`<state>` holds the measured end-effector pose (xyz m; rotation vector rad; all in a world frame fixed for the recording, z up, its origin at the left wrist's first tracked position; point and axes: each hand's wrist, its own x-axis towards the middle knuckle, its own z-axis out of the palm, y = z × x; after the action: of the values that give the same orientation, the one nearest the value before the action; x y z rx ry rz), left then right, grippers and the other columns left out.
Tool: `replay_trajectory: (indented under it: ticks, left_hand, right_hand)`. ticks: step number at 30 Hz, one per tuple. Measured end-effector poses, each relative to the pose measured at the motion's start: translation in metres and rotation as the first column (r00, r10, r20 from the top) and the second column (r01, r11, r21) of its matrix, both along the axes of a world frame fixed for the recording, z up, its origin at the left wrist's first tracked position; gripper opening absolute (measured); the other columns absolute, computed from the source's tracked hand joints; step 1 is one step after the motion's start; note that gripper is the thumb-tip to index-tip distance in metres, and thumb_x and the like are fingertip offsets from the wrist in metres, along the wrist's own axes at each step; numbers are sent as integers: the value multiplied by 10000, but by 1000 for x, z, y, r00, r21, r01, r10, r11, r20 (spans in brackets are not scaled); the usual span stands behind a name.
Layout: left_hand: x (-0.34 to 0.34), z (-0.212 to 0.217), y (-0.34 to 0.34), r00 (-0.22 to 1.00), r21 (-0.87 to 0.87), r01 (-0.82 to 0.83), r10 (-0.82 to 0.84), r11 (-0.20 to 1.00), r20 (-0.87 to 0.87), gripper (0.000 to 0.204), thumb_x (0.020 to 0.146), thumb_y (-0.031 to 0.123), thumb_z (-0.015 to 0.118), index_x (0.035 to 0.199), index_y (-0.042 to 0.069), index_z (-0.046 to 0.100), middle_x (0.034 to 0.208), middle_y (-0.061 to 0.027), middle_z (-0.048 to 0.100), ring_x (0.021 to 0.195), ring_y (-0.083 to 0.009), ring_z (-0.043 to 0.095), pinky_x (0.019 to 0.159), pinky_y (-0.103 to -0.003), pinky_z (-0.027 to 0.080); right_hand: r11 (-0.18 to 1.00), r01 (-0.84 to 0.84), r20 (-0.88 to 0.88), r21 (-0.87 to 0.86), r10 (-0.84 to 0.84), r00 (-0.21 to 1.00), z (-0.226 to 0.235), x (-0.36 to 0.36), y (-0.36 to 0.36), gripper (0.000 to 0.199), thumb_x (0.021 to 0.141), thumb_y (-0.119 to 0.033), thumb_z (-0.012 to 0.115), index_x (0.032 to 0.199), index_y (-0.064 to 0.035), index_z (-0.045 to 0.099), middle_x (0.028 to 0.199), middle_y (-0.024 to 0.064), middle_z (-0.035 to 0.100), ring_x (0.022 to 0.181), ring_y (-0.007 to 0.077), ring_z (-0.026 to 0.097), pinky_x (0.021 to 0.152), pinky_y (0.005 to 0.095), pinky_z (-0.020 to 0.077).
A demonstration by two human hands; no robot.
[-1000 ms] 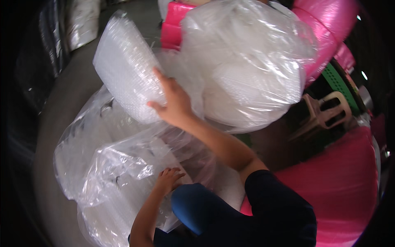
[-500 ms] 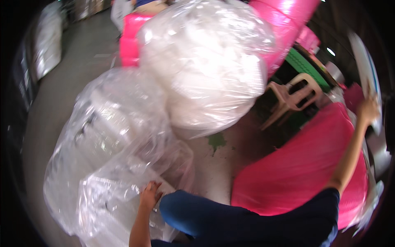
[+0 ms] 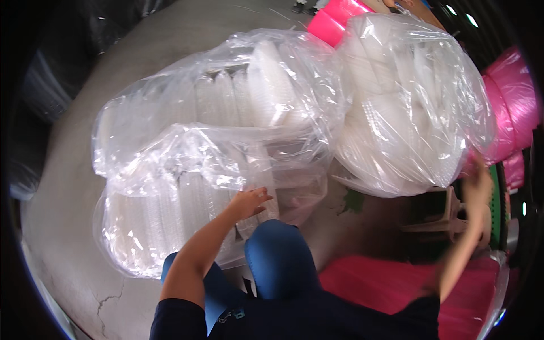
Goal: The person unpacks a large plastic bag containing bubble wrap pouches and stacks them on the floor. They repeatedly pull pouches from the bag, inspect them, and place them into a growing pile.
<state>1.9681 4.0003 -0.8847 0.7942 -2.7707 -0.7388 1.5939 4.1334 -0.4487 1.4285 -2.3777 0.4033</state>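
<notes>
A large clear plastic bag (image 3: pixel 187 136) lies before me on the floor. Inside it, white bubble-wrap-like bundles (image 3: pixel 192 198) stand side by side in rows. At the bag's near right part, my left hand (image 3: pixel 252 203) rests on a bundle with its fingers stretched out. My right hand (image 3: pixel 477 180) is raised far out to the right, smeared by motion. It is nearest a second rounded clear bag (image 3: pixel 402 113) full of white material and a beige plastic chair (image 3: pixel 447 218). No held thing can be made out in that hand.
A pink plastic-wrapped bundle (image 3: pixel 391 289) lies close at my right. Shiny pink rolls (image 3: pixel 510 107) stand at the far right, beside a green perforated edge (image 3: pixel 496 209). More pink packs (image 3: pixel 334 22) are at the back, near another person's hand (image 3: pixel 391 3). The concrete floor (image 3: pixel 68 238) is cracked at left.
The view has swung left. My right hand held up a flat white sheet-like bundle; that bundle no longer shows there. My left hand still rests on the bag.
</notes>
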Motion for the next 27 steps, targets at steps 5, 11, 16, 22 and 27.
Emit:
replay_trajectory:
  ticks: [5,11,16,22,27]
  left_hand:
    - [-23,65,12,954,190,-2,-55,982,295,432,854,337,581,1253,189,506,1166,-72,527,1118,-269,498,897,-456,416]
    - [42,124,12,902,268,-357,405,895,-147,475,863,344,580,1255,94,486,1171,-123,554,1095,-309,524,928,-433,413]
    - [61,159,-24,-41,954,-216,974,208,-222,714,809,395,663,1319,-7,368,1205,-153,524,1051,-248,537,901,-438,438]
    - [49,140,-52,-168,881,-75,865,467,-473,590,678,67,746,1162,-25,421,1090,-153,570,928,-244,595,794,-356,495]
    - [53,212,-34,660,-24,-561,429,828,-617,750,541,55,787,1218,13,466,1140,-183,542,1022,-339,561,869,-382,466]
  right_hand:
    - [828,-526,342,195,445,828,-211,165,-264,730,725,-365,737,1347,-173,407,1134,218,528,1035,323,522,873,366,441]
    - [962,-271,-35,31,272,962,-308,241,-312,717,643,-202,746,1296,-253,457,1100,107,468,995,284,474,787,368,459]
    - [628,-775,-318,-68,723,614,-271,257,-214,480,691,-109,656,1144,-255,596,1184,36,510,1009,228,482,764,360,395]
    - [175,-982,-83,74,982,169,-269,262,-102,426,758,-312,664,1176,-285,587,1184,18,554,1047,216,487,822,371,396]
    - [517,-850,-347,-98,783,516,-153,212,-121,913,523,-238,818,1311,-438,402,1475,55,235,1351,305,225,1035,590,210]
